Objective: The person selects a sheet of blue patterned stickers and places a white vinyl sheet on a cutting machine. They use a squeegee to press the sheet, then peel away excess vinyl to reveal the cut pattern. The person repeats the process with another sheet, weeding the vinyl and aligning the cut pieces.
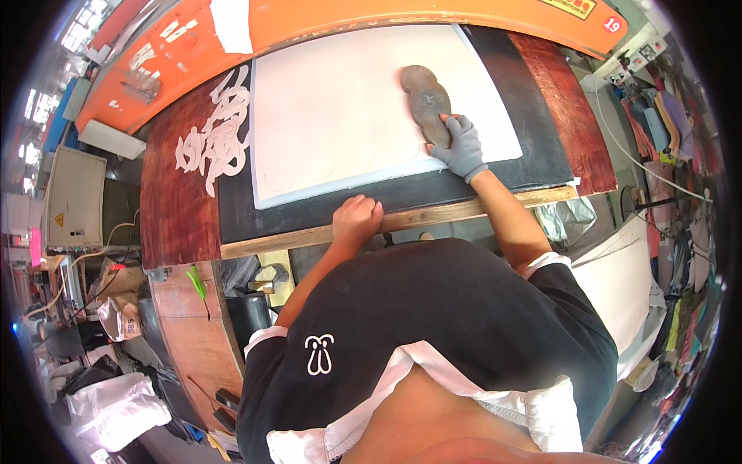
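Observation:
My right hand [462,148], in a grey glove with bare fingertips, grips the near end of a dark, sole-shaped cutting die [427,102]. The die lies on the right half of a large white sheet [332,100]. Faint curved outlines show along the sheet's near edge. Beneath the sheet is a black board [309,213]. My bare left hand [358,218] is curled into a fist at the board's wooden front edge [417,216], apart from the sheet, with nothing seen in it.
A heap of pale cut strips [216,139] lies left of the sheet. An orange machine beam [309,27] spans the far side. Reddish-brown boards [174,209] flank the black one. A grey control box [73,197] stands at left; stacked coloured materials [668,124] are at right.

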Motion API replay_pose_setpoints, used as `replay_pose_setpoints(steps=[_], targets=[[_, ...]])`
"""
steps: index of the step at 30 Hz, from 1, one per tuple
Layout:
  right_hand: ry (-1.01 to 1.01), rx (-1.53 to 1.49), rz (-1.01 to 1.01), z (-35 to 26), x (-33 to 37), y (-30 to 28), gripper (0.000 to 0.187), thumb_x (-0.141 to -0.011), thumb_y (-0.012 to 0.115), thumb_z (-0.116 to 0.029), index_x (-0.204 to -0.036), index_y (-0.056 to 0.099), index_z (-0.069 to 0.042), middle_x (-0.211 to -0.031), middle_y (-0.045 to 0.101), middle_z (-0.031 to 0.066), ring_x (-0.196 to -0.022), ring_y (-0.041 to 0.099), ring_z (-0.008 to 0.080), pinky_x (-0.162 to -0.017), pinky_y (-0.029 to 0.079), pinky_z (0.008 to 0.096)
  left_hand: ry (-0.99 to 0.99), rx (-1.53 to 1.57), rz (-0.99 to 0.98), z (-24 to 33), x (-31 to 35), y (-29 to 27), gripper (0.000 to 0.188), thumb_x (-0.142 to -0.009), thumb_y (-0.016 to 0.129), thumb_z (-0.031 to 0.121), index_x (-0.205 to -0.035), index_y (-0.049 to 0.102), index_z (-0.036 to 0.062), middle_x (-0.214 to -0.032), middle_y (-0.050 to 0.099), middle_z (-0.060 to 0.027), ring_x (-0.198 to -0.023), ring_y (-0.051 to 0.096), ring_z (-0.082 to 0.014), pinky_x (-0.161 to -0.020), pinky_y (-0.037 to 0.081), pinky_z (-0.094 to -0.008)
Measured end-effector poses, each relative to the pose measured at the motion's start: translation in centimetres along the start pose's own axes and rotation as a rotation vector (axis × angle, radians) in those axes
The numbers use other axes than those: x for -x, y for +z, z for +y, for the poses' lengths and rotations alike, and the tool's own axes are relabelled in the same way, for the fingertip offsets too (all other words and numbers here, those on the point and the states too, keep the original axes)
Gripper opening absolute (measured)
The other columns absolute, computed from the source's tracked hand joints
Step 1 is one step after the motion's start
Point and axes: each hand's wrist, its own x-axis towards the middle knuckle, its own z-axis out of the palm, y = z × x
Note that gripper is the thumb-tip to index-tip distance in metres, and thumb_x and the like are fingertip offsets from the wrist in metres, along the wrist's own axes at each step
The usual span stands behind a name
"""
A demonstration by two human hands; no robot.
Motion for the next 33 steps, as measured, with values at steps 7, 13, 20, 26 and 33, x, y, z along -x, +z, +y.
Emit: replay_pose_setpoints(steps=[7, 13, 20, 26, 33], targets=[[0.010, 0.000, 0.030, 0.3, 0.1, 0.4, 0.069, -0.063, 0.076, -0.038, -0.120, 0.052, -0.007, -0.116, 0.049, 0.0198, -0.106, 0.048, 0.0361, -0.092, 0.042, 0.0416, -0.026, 0.004, -0.026, -0.1, 0.0, -0.1, 0.026, -0.078, 0.059, 0.023, -0.059, 0.053, 0.0063, -0.066, 0.053, -0.0079, -0.069, 0.057, -0.0289, -0.060, 0.047, -0.0429], [0.033, 0.029, 0.014, 0.6, 0.2, 0.5, 0.070, -0.062, 0.076, -0.037, -0.120, 0.052, -0.006, -0.117, 0.049, 0.0202, -0.107, 0.047, 0.0359, -0.092, 0.042, 0.0417, -0.015, 0.006, -0.012, -0.1, 0.1, -0.1, 0.025, -0.076, 0.062, 0.022, -0.058, 0.053, 0.0066, -0.065, 0.053, -0.0072, -0.068, 0.058, -0.0281, -0.058, 0.048, -0.0429], [0.024, 0.030, -0.008, 0.5, 0.3, 0.2, 0.071, -0.063, 0.076, -0.038, -0.120, 0.052, -0.005, -0.118, 0.049, 0.0199, -0.107, 0.047, 0.0358, -0.092, 0.041, 0.0425, 0.019, 0.027, 0.020, -0.2, 0.1, 0.0, 0.024, -0.075, 0.062, 0.021, -0.058, 0.053, 0.0070, -0.065, 0.053, -0.0064, -0.066, 0.058, -0.0279, -0.056, 0.048, -0.0422], [-0.132, -0.024, 0.106, 1.4, 0.4, 0.9, 0.067, -0.066, 0.076, -0.040, -0.118, 0.052, -0.005, -0.114, 0.052, 0.0177, -0.107, 0.049, 0.0359, -0.092, 0.040, 0.0451, 0.062, -0.049, 0.108, -0.8, 0.1, 1.5, 0.026, -0.074, 0.063, 0.022, -0.055, 0.050, 0.0102, -0.062, 0.053, -0.0056, -0.063, 0.058, -0.0272, -0.054, 0.049, -0.0401], [-0.170, 0.031, 0.115, 1.7, 0.4, 0.9, 0.063, -0.070, 0.075, -0.034, -0.120, 0.050, -0.004, -0.126, 0.045, 0.0208, -0.113, 0.047, 0.0381, -0.095, 0.040, 0.0439, 0.069, -0.041, 0.119, -0.9, 0.4, 2.2, 0.022, -0.074, 0.061, 0.023, -0.056, 0.056, 0.0104, -0.063, 0.055, -0.0047, -0.063, 0.059, -0.0265, -0.057, 0.049, -0.0389]])
